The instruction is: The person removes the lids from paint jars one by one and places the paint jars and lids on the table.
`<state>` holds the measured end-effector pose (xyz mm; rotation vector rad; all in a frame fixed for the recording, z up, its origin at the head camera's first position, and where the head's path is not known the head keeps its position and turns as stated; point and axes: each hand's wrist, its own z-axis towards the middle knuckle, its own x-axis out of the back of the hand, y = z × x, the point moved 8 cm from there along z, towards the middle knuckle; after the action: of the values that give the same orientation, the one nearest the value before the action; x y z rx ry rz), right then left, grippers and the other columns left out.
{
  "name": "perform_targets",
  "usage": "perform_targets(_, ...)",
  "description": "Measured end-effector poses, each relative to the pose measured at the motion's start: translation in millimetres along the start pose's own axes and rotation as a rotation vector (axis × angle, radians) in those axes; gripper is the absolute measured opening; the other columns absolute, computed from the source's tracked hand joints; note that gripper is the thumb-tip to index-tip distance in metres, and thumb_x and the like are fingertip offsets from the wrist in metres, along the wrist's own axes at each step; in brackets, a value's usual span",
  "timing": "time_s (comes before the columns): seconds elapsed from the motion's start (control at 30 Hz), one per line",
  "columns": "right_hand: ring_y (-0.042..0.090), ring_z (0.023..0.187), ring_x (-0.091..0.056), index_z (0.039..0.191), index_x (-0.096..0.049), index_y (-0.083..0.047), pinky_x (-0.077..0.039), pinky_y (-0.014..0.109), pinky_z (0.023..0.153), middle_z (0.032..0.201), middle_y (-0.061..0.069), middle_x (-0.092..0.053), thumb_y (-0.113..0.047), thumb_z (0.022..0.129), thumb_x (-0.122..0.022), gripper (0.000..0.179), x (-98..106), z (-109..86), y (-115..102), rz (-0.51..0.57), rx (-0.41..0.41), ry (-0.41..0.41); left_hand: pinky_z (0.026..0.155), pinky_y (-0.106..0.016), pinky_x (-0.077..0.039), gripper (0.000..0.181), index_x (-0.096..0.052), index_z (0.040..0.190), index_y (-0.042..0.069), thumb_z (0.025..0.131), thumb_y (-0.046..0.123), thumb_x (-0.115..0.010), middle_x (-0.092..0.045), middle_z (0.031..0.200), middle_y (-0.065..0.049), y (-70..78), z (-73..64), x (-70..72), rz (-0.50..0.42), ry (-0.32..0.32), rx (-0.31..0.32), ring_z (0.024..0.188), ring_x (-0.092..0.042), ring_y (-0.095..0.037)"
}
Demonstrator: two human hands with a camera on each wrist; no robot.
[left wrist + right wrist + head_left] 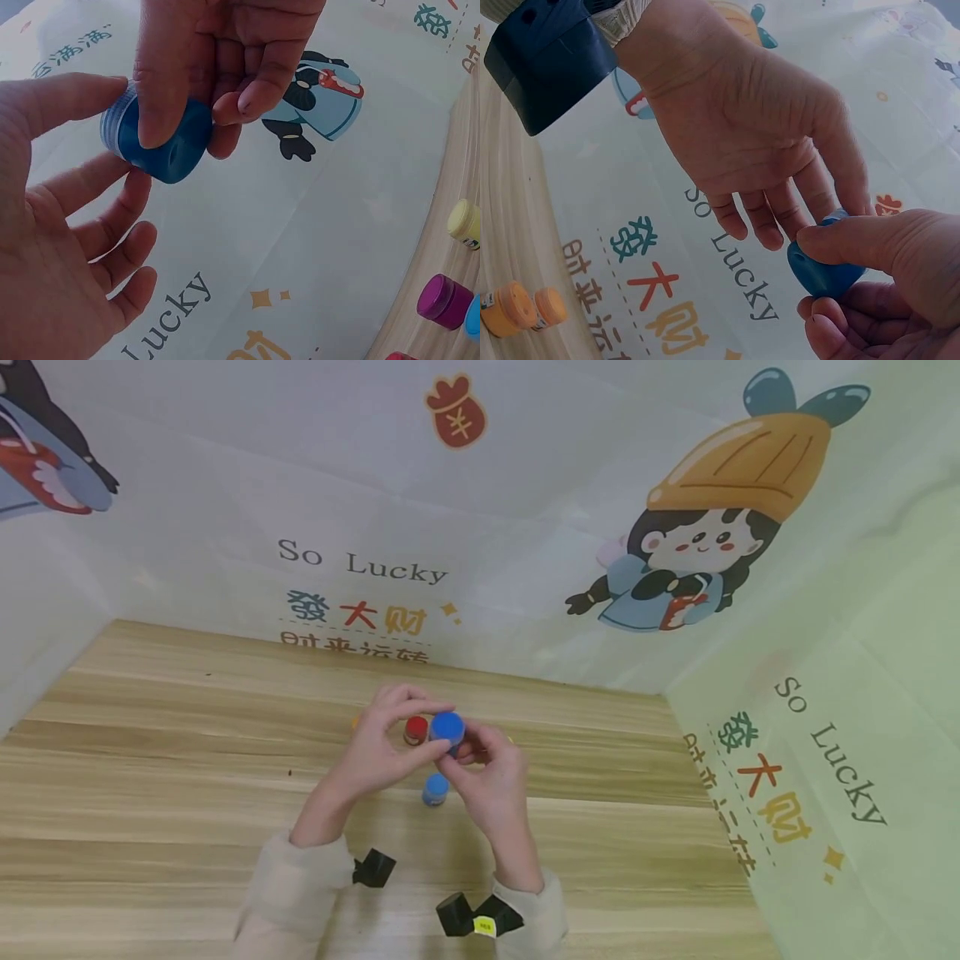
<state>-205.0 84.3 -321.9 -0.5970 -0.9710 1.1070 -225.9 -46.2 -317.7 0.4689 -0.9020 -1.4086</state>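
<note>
Printed sheeting (525,502) backs the worktop's (187,818) far edge. Above mid-worktop, I see the left hand (375,745) pinching the blue jar's (447,725) ridged rim, the right hand (493,781) gripping its body. I judge it light, stiff, slick: best held by those ridges, with room toward the left edge.

The right hand (907,277) grips a blue jar (825,274), its thumb on the jar. The left hand (757,127) reaches in from above, its fingertips at the jar's far side. A dark box (547,64) sits at its wrist beside a pale cuff (624,21). Behind is a printed white sheet (577,172); at lower left, two orange pieces (506,309) sit side by side on wood (510,202).
</note>
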Motion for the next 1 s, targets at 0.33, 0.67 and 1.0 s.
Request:
perform_targets(0.33, 0.024, 0.071, -0.062, 0.101, -0.066, 0.007, -0.054, 0.028, 0.066, 0.087, 0.016, -0.067, 0.003, 0.075, -0.074, 0.027, -1.4, -1.0, 0.3, 0.02, 0.006, -0.007, 0.085, -0.042, -0.033, 0.038, -0.066, 0.104, 0.002, 0.07, 0.005, -0.081, -0.059, 0.099, -0.007, 0.0, 0.4, -1.8, 0.065, 0.007, 0.012, 0.102, -0.043, -0.024)
perform_targets(0.67, 0.024, 0.073, -0.062, 0.103, -0.066, 0.007, -0.053, 0.028, 0.067, 0.092, 0.016, -0.068, 0.001, 0.076, -0.074, 0.029, -3.9, -1.4, 3.5, -0.001, -0.017, -0.03, 0.085, -0.041, -0.033, 0.039, -0.064, 0.099, 0.006, 0.066, 0.012, -0.085, -0.061, 0.098, -0.006, -2.4, -0.4, -0.7, 0.133, 0.018, 0.022, 0.101, -0.045, -0.025)
perform_targets(1.0, 0.024, 0.072, -0.06, 0.103, -0.067, 0.003, -0.053, 0.028, 0.068, 0.084, 0.012, -0.066, -0.004, 0.077, -0.075, 0.027, -5.5, -2.0, 4.2, -0.019, -0.041, -0.036, 0.084, -0.041, -0.032, 0.03, -0.068, 0.095, 0.004, 0.068, 0.003, -0.081, -0.061, 0.097, -0.006, -3.5, -1.8, 1.9, 0.071, 0.015, -0.004, 0.101, -0.045, -0.025)
